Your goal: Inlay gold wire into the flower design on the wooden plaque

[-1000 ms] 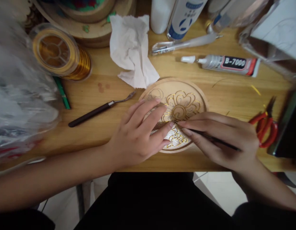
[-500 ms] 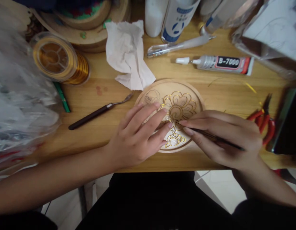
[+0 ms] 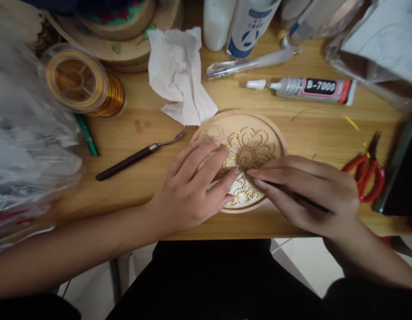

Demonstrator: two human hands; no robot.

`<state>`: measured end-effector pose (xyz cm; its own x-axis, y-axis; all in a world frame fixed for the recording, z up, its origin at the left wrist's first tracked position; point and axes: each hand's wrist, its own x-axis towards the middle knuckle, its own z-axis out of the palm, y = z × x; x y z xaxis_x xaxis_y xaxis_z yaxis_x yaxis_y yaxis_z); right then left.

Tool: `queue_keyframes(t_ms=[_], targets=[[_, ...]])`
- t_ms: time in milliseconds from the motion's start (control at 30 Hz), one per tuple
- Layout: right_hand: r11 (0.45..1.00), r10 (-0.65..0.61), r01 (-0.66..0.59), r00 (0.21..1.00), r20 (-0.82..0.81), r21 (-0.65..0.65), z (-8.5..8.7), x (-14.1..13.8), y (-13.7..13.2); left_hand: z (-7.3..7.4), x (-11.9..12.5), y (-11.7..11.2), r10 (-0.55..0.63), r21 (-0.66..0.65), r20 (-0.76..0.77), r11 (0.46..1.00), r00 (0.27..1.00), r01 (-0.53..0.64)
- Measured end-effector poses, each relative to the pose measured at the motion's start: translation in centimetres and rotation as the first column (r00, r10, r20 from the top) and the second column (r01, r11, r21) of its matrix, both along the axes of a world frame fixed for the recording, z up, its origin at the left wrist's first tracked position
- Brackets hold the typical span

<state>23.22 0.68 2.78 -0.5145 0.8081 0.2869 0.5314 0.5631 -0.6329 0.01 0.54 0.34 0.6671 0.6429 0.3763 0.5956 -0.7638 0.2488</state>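
A round wooden plaque [image 3: 211, 121] lies on the table, with a flower and smaller scrolls outlined in gold wire and some pencil lines. Across its left side rests my left hand [image 3: 196, 191], fingers stretched out and slightly spread, fingertips near the flower's lower edge. My right hand [image 3: 309, 191] pinches a thin dark tool [image 3: 297, 196], held like a pen over the plaque's right side. The tool's tip is hidden at the fingertips, close below the flower's centre, so its kind does not show.
Left of the plaque lies a dark-handled metal spatula [image 3: 126, 163]; behind it stands a spool of gold wire [image 3: 109, 95]. Crumpled tissue [image 3: 182, 75], a pen [image 3: 249, 64] and a B-7000 glue tube [image 3: 315, 89] lie behind. Red-handled pliers [image 3: 372, 178] are at the right.
My right hand has shifted slightly left and tipped a little, the tool still in its pinch. My left hand stays on the plaque. The whole view has moved very slightly.
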Motion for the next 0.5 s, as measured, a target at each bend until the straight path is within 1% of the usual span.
queue_keyframes(t_ms=[200, 400, 500], targets=[[1.000, -0.002, 0.002, 1.000, 0.012, -0.014, 0.04, -0.03, -0.17, 0.02, -0.07, 0.02, -0.014, 0.010, -0.042, 1.000, 0.999, 0.015], [0.999, 0.018, -0.018, 1.000, 0.014, 0.026, -0.06, 0.13, -0.11, 0.09, -0.23, 0.12, -0.021, 0.008, -0.048, 1.000, 0.999, 0.022], [1.000, 0.013, -0.013, 1.000, 0.024, 0.020, -0.10, 0.24, -0.07, 0.09, -0.31, 0.16, -0.031, 0.005, -0.061, 1.000, 0.998, 0.031]])
